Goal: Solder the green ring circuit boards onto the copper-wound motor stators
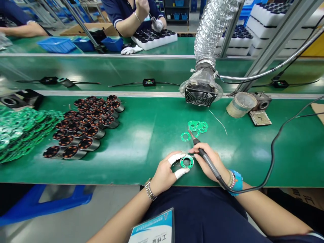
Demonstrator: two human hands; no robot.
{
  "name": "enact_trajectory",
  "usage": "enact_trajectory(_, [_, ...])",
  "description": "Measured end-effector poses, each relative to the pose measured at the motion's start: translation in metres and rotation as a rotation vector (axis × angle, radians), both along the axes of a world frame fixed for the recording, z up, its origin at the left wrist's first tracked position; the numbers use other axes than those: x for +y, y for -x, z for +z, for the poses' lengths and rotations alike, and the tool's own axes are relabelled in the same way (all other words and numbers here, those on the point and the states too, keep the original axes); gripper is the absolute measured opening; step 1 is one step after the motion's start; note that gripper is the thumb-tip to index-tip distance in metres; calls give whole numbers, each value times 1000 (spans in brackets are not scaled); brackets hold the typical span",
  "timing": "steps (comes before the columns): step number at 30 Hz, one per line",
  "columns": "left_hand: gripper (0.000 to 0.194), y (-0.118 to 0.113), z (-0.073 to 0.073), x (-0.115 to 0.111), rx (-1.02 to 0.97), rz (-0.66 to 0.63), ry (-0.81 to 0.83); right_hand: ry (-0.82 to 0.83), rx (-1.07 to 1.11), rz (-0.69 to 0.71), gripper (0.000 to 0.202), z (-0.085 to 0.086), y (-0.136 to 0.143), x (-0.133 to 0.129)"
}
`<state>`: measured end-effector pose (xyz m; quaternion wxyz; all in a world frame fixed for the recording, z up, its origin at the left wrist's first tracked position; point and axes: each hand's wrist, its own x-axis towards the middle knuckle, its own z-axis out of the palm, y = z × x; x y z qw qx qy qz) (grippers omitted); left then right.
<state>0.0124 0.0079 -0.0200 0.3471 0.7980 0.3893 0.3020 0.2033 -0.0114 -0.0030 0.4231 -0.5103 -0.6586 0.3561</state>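
Observation:
In my left hand (167, 170), whose thumb and index finger wear white finger cots, is a motor stator with a round green circuit board (187, 162) on its top. My right hand (210, 160) grips a soldering iron (208, 161), its tip pointing up and away to the left. The fingertips of my right hand are close to the board's edge; whether they touch it I cannot tell. Just beyond the iron's tip lie several loose ring-shaped green boards (198, 126). A thin strand of solder wire (218, 122) rests to their right.
Rows of copper-wound stators (86, 128) stand left, beside a heap of green boards (22, 135). A fume extractor fan (199, 96) hangs ahead. Rightward are a round tub (241, 104), a sponge tray (260, 118) and the iron's cable (272, 148). A co-worker (134, 17) sits opposite.

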Motion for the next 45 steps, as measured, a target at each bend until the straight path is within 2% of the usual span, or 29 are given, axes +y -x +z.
enact_trajectory(10, [38, -5, -1, -6, -42, 34, -33, -167, -245, 178, 25, 5, -5, 1])
enact_trajectory(15, [41, -6, 1, -11, -47, 60, -30, -126, -252, 147, 33, 5, -2, -4])
enact_trajectory(18, [51, 5, 6, -7, -30, -10, 63, -123, -243, 155, 33, 0, 0, -6])
enact_trajectory(20, [44, 16, 9, -2, -24, -60, 106, -116, -239, 148, 32, -3, 1, -6])
enact_trajectory(24, [14, 27, 10, 13, -80, -117, 114, -121, -243, 134, 32, -4, 1, -5])
enact_trajectory(26, [13, 24, 11, 20, -143, -114, 209, -126, -243, 126, 32, -3, 1, -5])
enact_trajectory(31, [24, 6, 18, 25, -316, 0, 815, -137, -261, 121, 32, 0, 1, -6])
enact_trajectory(33, [25, 0, 21, 23, -364, 18, 929, -156, -268, 116, 34, 4, 2, -6])
enact_trajectory(39, [23, -6, 24, 20, -421, 48, 929, -264, -215, 115, 21, 16, 10, 3])
enact_trajectory(45, [21, 0, 24, 19, -422, 34, 872, -327, -245, 162, 21, 12, 20, 6])
